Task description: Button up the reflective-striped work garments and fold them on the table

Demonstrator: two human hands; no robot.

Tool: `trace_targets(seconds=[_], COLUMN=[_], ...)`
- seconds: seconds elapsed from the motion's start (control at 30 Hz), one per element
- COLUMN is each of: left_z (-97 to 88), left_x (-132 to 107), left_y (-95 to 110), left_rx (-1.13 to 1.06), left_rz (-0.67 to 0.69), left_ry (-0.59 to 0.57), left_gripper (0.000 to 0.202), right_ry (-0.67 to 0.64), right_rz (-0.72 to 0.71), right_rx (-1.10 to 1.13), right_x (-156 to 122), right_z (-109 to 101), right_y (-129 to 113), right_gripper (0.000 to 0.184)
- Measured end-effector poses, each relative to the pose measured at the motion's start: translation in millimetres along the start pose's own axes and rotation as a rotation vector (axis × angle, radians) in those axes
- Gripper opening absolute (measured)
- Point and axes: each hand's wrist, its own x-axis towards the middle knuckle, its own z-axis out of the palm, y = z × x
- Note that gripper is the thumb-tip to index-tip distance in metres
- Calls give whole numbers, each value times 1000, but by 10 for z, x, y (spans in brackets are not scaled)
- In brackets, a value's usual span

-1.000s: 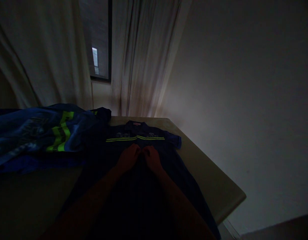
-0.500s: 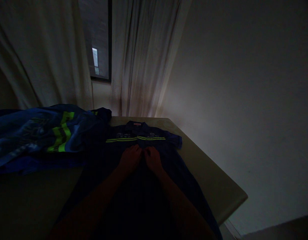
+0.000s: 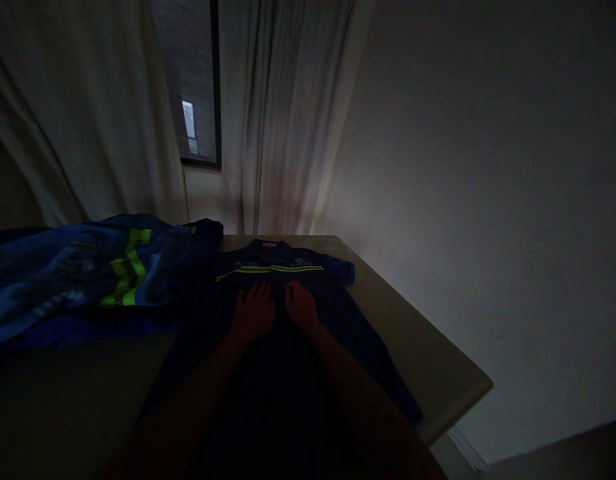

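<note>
A dark navy short-sleeved work shirt [image 3: 338, 320] lies front up, its collar at the far end and a yellow-green reflective stripe across the chest. Just below that stripe, my left hand [image 3: 255, 310] rests flat on the cloth with its fingers spread. Beside it, at the shirt's middle front, my right hand [image 3: 301, 305] is closed, its fingers curled onto the fabric. Dim light hides the fingertips of that hand and any buttons there.
A tan table [image 3: 408, 333] carries the shirt, its right edge near a pale wall [image 3: 468, 200]. To the left, a heap of blue garments [image 3: 78, 273] with bright yellow-green stripes sits on the table. Curtains [image 3: 288, 120] hang beside a window [image 3: 193, 80] behind.
My left hand has let go of the shirt's middle front, shifted slightly left and spread its fingers. The shirt's chest and right sleeve sit a little farther left, and its lower right edge now shows.
</note>
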Motion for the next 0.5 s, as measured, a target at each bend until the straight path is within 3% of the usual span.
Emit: trace_targets(seconds=[0.1, 0.27, 0.5], left_z=[-2, -106, -418], left_x=[56, 100, -142], left_y=[-61, -109, 43], left_rx=[-23, -55, -69], left_rz=[35, 56, 186], left_ry=[-5, 45, 89], left_gripper=[49, 45, 32], right_ry=[-35, -225, -282], right_rz=[-38, 19, 123], right_rx=[-69, -221, -72], right_x=[-195, -460, -365], right_z=[-41, -208, -450], right_y=[-106, -115, 20], right_gripper=[20, 28, 17])
